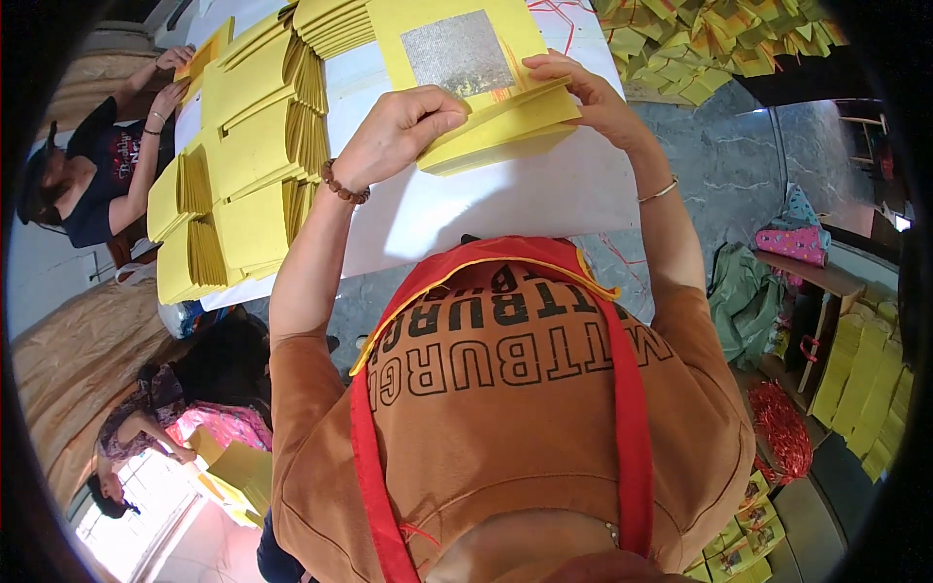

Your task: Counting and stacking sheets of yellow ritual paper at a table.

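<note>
A large yellow paper sheet (501, 110) with a silver-grey square panel (459, 51) lies over the white tabletop, its near edge folded over in a strip. My left hand (413, 124) is closed, thumb and curled fingers pinching the left end of that folded strip. At the strip's right end, my right hand (586, 95) grips the paper between thumb and fingers. More yellow paper shows just below the fold; whether it belongs to the same sheet I cannot tell.
Rows of folded yellow paper bundles (255, 146) cover the table's left side, where a co-worker's hands (173, 78) handle an orange-and-yellow sheet. Another person sits at lower left. Yellow paper pieces (719, 44) are heaped at the far right. The white table (486, 209) ends before my red apron (466, 255).
</note>
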`<state>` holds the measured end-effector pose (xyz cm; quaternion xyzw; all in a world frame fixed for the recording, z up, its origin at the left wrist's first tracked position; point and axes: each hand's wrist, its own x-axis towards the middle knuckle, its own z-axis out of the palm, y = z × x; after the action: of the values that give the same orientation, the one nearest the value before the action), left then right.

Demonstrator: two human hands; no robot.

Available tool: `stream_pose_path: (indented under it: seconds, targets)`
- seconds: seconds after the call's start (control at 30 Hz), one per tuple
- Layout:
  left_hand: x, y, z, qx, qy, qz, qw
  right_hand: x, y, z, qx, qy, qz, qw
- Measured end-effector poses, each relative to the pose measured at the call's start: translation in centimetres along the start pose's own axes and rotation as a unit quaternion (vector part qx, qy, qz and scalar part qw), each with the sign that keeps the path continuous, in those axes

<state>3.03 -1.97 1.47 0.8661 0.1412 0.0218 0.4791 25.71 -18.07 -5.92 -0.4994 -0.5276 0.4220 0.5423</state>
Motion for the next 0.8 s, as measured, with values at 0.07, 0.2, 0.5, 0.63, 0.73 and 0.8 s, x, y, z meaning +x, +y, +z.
stream_pose_path:
  seconds: [0.07,0.2,0.5,0.63,0.73,0.8]
  targets:
    - [0.0,0.2,0.0,0.01,0.001,0.002,1.0,-0.1,-0.3,0.1,-0.014,-0.002,0.01,1.0]
    - [0.0,0.1,0.0,0.039,0.004,0.031,0.999,-0.2,-1.1,0.3,-0.051,-0.015,0.017,0.998]
    - [0.0,0.4,0.1,0.048,-0.006,0.038,0.998,-0.3,-1.2,0.5,-0.045,-0.017,0.032,0.998]
    - [-0.2,1.0,1.6,0.075,0.045,0.058,0.995,-0.3,-0.9,0.5,-0.023,-0.004,0.008,1.0]
    - [-0.3,1.7,2.7,0.22,0.122,0.161,0.954,-0.2,-0.6,0.4,-0.024,0.006,0.002,1.0]
    - [-0.1,1.2,2.9,0.258,0.142,0.186,0.937,-0.1,-0.5,0.3,-0.045,0.008,-0.001,0.999]
